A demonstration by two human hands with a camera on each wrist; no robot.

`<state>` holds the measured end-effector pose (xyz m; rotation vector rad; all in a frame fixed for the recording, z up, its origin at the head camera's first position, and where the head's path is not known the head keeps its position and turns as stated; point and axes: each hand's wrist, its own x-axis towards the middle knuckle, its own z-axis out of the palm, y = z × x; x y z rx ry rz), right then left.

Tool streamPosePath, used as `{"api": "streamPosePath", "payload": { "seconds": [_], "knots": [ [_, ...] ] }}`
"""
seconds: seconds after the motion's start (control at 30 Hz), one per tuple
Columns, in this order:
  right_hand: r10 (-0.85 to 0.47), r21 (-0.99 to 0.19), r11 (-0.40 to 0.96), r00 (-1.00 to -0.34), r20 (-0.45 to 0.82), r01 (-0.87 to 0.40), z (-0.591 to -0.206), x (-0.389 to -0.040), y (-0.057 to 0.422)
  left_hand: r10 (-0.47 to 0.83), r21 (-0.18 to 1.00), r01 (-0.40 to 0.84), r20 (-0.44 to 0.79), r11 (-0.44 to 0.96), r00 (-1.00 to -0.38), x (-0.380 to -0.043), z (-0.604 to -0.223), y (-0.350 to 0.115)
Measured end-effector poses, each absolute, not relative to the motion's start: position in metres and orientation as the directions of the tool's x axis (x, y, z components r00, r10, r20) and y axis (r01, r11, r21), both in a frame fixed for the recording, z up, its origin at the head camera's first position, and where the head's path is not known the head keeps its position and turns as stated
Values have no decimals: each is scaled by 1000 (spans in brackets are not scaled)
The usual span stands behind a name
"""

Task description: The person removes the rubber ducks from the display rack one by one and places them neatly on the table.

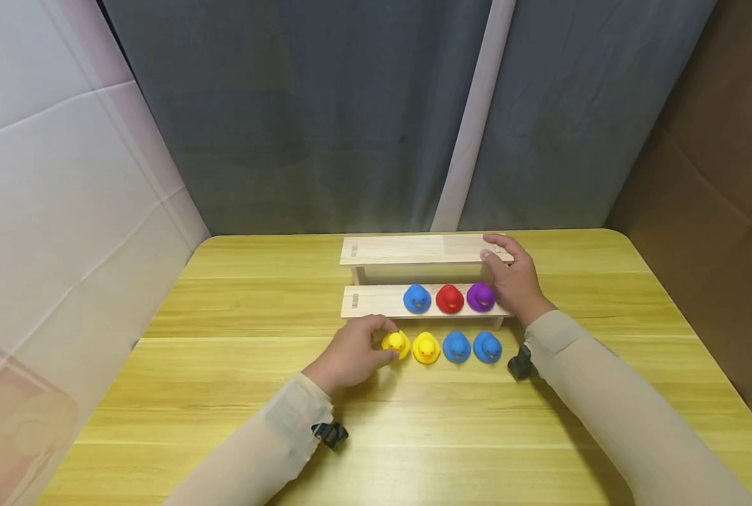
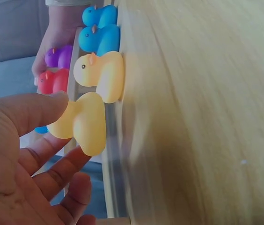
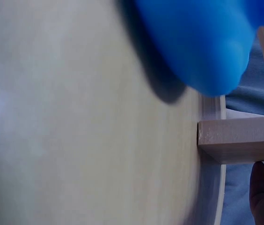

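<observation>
My left hand [image 1: 353, 355] pinches a yellow rubber duck [image 2: 91, 123] between thumb and fingers, at the left end of the front row. Beside it in that row stand another yellow duck [image 1: 426, 348] and two blue ducks [image 1: 456, 347]. A two-tier wooden shelf [image 1: 376, 302] stands behind them. On its lower board sit a blue duck [image 1: 417, 299], a red duck [image 1: 450, 299] and a purple duck [image 1: 481, 297]. At the right end of the upper board [image 1: 414, 249], my right hand [image 1: 518, 281] holds the board, thumb near the front edge and fingers toward the back.
The shelf stands near the back of the wooden table [image 1: 237, 365]. Behind the table hangs a grey curtain [image 1: 300, 126] with a pale strip [image 1: 474, 119]. A white panel [image 1: 60, 176] flanks the left side, a brown one [image 1: 711, 176] the right.
</observation>
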<state>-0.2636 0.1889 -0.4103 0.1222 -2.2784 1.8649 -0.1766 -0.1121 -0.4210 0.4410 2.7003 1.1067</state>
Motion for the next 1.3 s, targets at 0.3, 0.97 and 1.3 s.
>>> {"api": "streamPosePath", "payload": {
  "seconds": [0.3,0.97,1.3],
  "knots": [
    [56,-958,215,-977,205,-189,-413,-265,190,331,686,186,-85,704,-940,-178,-424,-113],
    [74,-940,265,-967,244,-217,-445,-289,201,317,646,175,-109,743,-942,-179,-427,-112],
    [63,-942,268,-972,228,-203,-443,-289,201,335,618,199,-111,761,-936,-178,-428,-111]
  ]
}}
